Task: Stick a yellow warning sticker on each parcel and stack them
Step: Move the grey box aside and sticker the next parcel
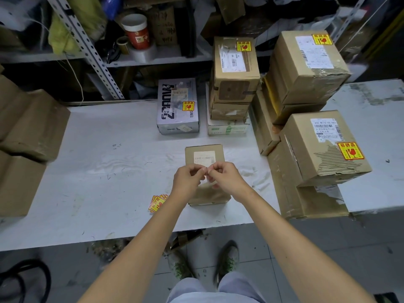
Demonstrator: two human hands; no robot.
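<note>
Task partly done. Four parcels show a yellow sticker:
- the blue-white box (178, 106) at the back edge of the worktop (109, 171)
- the top box of the middle stack (235, 66)
- the right-back carton (306, 62)
- the right-front carton (323, 147)

The middle stack looks about four high. The lower boxes' tops are hidden, so I cannot tell whether they carry stickers.

One small brown parcel (204, 154) lies flat near the middle of the front edge. It has a white label only, no yellow yet.

Left hand (188, 178) and right hand (227, 178) are above it, fingers curled and fingertips meeting. Both pinch a pale slip (208, 184), probably a sticker being peeled; no yellow is visible on it.

One fanned sticker pile (157, 203) of a few sheets lies just left of the parcel by the front edge.

At least two plain brown cartons (26, 127) sit at the left edge with no sticker visible, likely still to do.
</note>
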